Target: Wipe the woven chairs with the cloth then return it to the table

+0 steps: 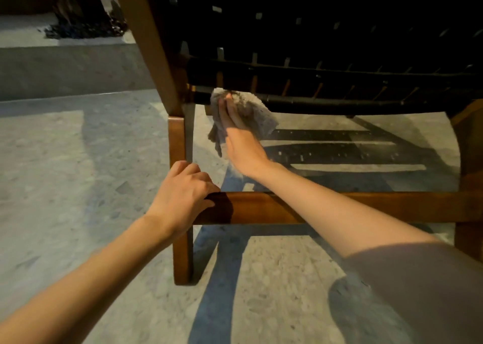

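A woven chair fills the upper right, seen from low behind: black woven straps on a brown wooden frame. My right hand presses a crumpled grey cloth against the lower edge of the black weave, near the chair's left upright. The cloth hangs down past my palm. My left hand grips the left end of the low wooden crossbar, where it meets the rear leg. The table is out of view.
Speckled stone floor spreads to the left and beneath the chair, crossed by the chair's shadows. A low concrete ledge with dark gravel and a plant base runs along the back left. The chair's right leg stands at the right edge.
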Demonstrator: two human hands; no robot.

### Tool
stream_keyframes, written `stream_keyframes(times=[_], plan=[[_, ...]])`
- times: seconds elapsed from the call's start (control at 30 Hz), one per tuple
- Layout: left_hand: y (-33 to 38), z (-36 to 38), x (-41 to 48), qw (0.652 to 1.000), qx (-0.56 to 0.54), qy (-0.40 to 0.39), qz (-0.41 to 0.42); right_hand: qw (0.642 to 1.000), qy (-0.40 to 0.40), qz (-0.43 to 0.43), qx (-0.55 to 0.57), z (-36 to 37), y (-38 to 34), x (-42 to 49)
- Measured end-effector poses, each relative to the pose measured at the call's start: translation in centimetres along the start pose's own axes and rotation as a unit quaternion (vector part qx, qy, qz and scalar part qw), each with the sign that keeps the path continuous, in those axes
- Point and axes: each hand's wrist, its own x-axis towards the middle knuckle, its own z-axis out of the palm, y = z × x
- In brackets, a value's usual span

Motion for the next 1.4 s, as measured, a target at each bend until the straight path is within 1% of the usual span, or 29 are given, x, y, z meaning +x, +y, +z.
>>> stream_keyframes(times=[0.03,0.07,0.1,0.17,0.2,0.27,0.33,0.4,0.47,0.5,0.57,0.63,0.7,0.77,0.8,0.87,0.9,0.93,1.03,1.2,1.3,1.4], plan=[[-0.1,-0.1,-0.3,1.0,0.011,0.017,0.002,0.999,0.024,-0.018,0.026,0.6,-0.3,0.4],[-0.2,-0.3,-0.6,0.999,0.021,0.028,0.001,0.999,0.017,-0.028,0.027,0.6,-1.4,0.3],[-0.4,-0.4,-0.8,0.999,0.025,0.027,-0.004,0.999,0.014,-0.028,0.029,0.9,-2.1,0.5],[-1.0,-0.4,-1.3,0.999,0.033,0.006,-0.013,0.999,-0.017,-0.03,0.039,0.8,-2.7,0.6],[-1.2,-0.3,-1.5,0.999,0.041,0.0,-0.011,0.998,-0.017,-0.022,0.049,0.1,-2.9,0.3],[-1.4,-0.3,-1.9,0.999,0.054,0.0,0.002,0.998,0.006,-0.042,0.04,-1.3,-3.0,-0.7],[-1.4,-0.5,-2.2,0.998,0.059,-0.002,0.008,0.994,0.037,-0.095,0.032,-3.0,-3.0,-2.5],[-1.2,-0.7,-2.1,0.998,0.062,-0.006,0.005,0.98,0.103,-0.171,0.011,-5.3,-3.2,-4.7],[-1.1,-0.9,-1.9,0.998,0.067,-0.009,-0.004,0.955,0.178,-0.235,-0.015,-7.4,-3.5,-6.3],[-1.0,-0.9,-1.8,0.998,0.065,-0.006,-0.011,0.944,0.208,-0.256,-0.022,-8.4,-3.9,-6.6],[-0.9,-1.0,-1.4,0.998,0.06,0.0,-0.022,0.929,0.246,-0.269,-0.066,-9.8,-4.6,-6.1],[-0.8,-1.2,-1.1,0.998,0.059,-0.004,-0.033,0.93,0.237,-0.242,-0.143,-10.5,-5.7,-4.5],[-0.9,-1.2,-0.8,0.997,0.061,-0.002,-0.038,0.934,0.197,-0.187,-0.231,-10.1,-6.4,-2.2],[-0.9,-1.2,-0.7,0.997,0.058,0.0,-0.043,0.926,0.186,-0.164,-0.286,-9.2,-6.9,-0.5],[-0.9,-1.1,-0.7,0.997,0.056,0.001,-0.045,0.921,0.196,-0.169,-0.292,-8.8,-7.1,-0.1],[-0.9,-0.9,-0.6,0.997,0.057,0.007,-0.045,0.9,0.241,-0.18,-0.317,-8.4,-7.0,0.4],[-0.9,-0.9,-0.5,0.997,0.06,0.011,-0.047,0.887,0.255,-0.18,-0.34,-8.3,-6.9,0.5],[-0.8,-0.9,-0.4,0.997,0.061,0.015,-0.049,0.882,0.258,-0.175,-0.353,-8.4,-6.9,0.4],[-0.1,-0.9,0.3,0.997,0.06,0.027,-0.047,0.894,0.228,-0.175,-0.343,-9.1,-7.1,0.3],[2.1,-1.5,2.0,0.999,0.038,0.022,-0.018,0.92,0.152,-0.187,-0.31,-10.8,-6.8,-0.2],[3.5,-1.8,3.0,0.999,0.027,0.025,-0.008,0.918,0.138,-0.202,-0.312,-12.0,-5.9,-1.0],[5.4,-1.9,4.2,1.0,0.009,0.017,-0.005,0.916,0.15,-0.195,-0.318,-13.8,-3.6,-2.8]])
